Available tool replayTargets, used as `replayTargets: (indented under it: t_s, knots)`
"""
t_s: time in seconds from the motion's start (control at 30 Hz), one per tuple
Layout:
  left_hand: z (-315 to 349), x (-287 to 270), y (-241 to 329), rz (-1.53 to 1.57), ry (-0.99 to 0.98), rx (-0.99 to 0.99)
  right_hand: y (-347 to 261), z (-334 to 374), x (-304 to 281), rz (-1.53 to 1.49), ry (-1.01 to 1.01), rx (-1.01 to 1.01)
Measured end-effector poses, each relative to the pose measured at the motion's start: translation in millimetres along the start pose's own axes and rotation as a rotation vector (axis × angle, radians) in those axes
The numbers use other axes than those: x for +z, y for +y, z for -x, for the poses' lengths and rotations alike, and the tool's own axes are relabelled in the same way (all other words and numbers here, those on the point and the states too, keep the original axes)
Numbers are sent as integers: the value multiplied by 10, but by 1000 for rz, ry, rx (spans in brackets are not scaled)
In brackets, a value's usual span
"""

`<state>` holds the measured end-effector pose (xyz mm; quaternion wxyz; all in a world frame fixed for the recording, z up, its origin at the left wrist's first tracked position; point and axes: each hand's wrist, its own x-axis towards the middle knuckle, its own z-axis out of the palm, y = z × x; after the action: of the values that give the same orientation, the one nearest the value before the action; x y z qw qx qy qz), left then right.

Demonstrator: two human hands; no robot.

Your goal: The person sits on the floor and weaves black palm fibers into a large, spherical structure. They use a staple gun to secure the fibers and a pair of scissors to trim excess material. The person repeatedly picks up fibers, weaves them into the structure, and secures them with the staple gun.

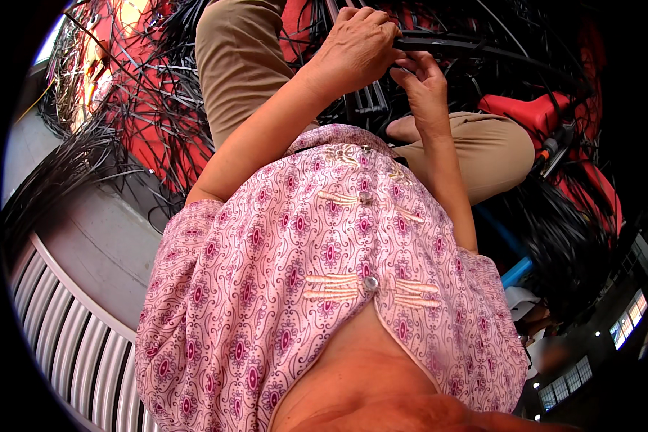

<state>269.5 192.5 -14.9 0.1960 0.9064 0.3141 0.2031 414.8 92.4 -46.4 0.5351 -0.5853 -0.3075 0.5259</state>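
Observation:
At the top centre, my left hand (358, 47) is closed, knuckles up, around flat black strips (446, 45) that run off to the right from its fingertips. Just right of and below it, my right hand (426, 90) has its thumb and fingers bent together beneath the strips. Whatever sits between those fingertips is too small to make out. Below the hands, more narrow black and grey strips (367, 99) lie between my knees, partly hidden by the hands and wrists.
Tangled black strips (162, 129) cover the red surface at left. A thick bundle (68, 176) lies over a grey ledge (97, 245) beside a white slatted seat (72, 345). At right are a red plastic piece (525, 108), an orange-and-black tool (547, 153), another strip pile (561, 230) and a blue tube (516, 271).

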Motion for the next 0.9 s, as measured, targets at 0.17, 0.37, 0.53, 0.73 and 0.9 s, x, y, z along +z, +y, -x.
replayTargets:
  t_s: [0.17, 0.37, 0.53, 0.73, 0.9]
  knots:
    - [20, 25, -9, 53, 18, 19, 62, -143, 91, -104, -40, -81]
    - [54, 32, -70, 54, 46, 50, -358, 78, -43, 379, -11, 91]
    - [36, -56, -29, 21, 50, 143, -667, 283, -67, 378, 13, 226]
    - [126, -13, 30, -166, 69, 157, -758, 273, 125, 201, 14, 222]
    - [205, 200, 148, -210, 240, 53, -1030, 396, 126, 74, -113, 254]
